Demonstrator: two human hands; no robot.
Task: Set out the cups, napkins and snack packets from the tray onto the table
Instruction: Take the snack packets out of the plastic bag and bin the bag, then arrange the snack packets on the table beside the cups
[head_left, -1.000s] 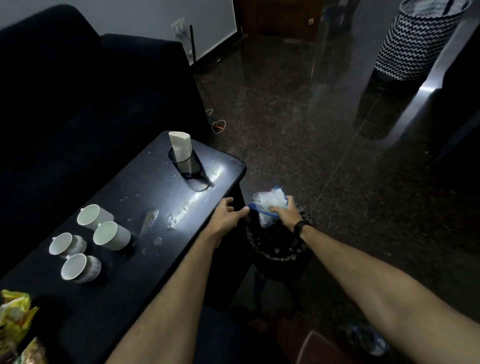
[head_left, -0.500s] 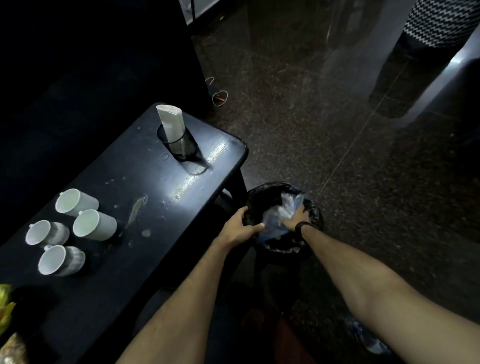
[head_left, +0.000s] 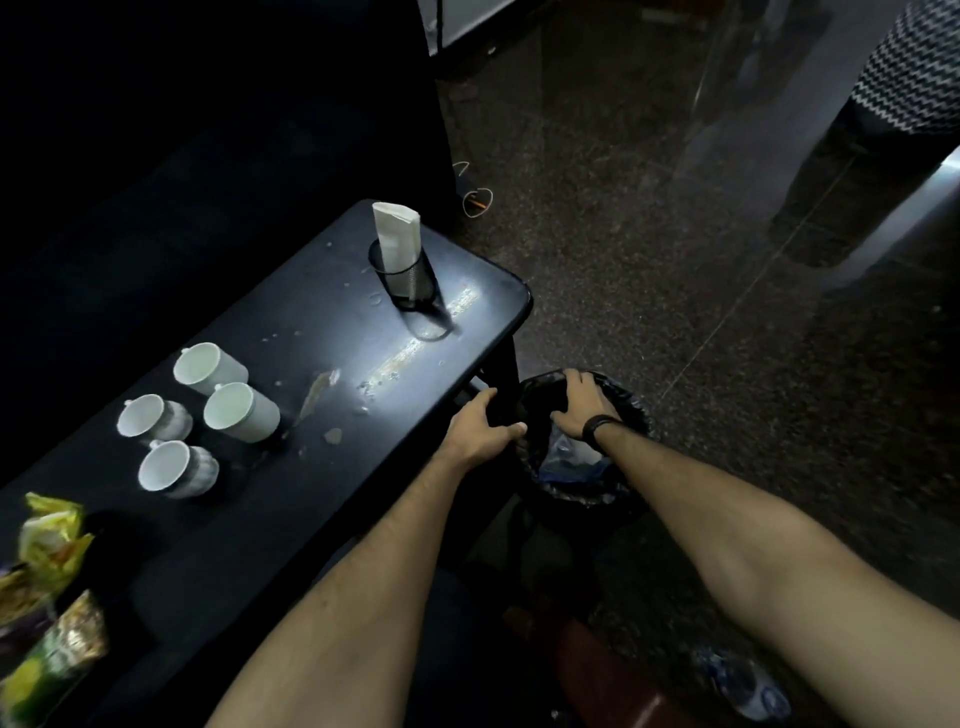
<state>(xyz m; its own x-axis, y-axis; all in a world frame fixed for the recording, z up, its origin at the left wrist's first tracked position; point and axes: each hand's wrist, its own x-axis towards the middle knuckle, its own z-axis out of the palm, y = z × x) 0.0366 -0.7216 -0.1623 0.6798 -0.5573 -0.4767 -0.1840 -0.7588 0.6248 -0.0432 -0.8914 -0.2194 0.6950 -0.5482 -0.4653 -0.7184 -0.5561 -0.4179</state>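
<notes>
Both hands are at the black-lined waste bin (head_left: 582, 467) at centre frame, off the table's right-hand end. The left hand (head_left: 485, 428) is curled over the bin's near rim, gripping the liner edge. The right hand (head_left: 584, 408) lies palm-down across the far side of the opening, fingers spread and holding nothing; a dark band sits on its wrist. Crumpled clear plastic (head_left: 569, 460) lies inside the bin.

Judgement: the laying-out appears largely complete and the step in hand is disposal of wrapping. No tray is in view.

Task items, all on the black table (head_left: 291, 519): four white cups (head_left: 200, 415) lie on their sides in a cluster at centre left; folded napkins (head_left: 396, 231) stand in a mesh holder (head_left: 410, 283) at the table's far end, upper centre; snack packets (head_left: 44, 582) lie at the lower left edge of frame.

The next move probably calls for both hands to let go of the bin and turn to the cups, which need standing upright.

Obstructions and remarks: the tabletop carries smears and crumbs between cups and holder. A plastic bottle (head_left: 748, 686) lies on the floor at lower right. A zigzag-patterned basket (head_left: 909, 88) stands at upper right, well apart.
</notes>
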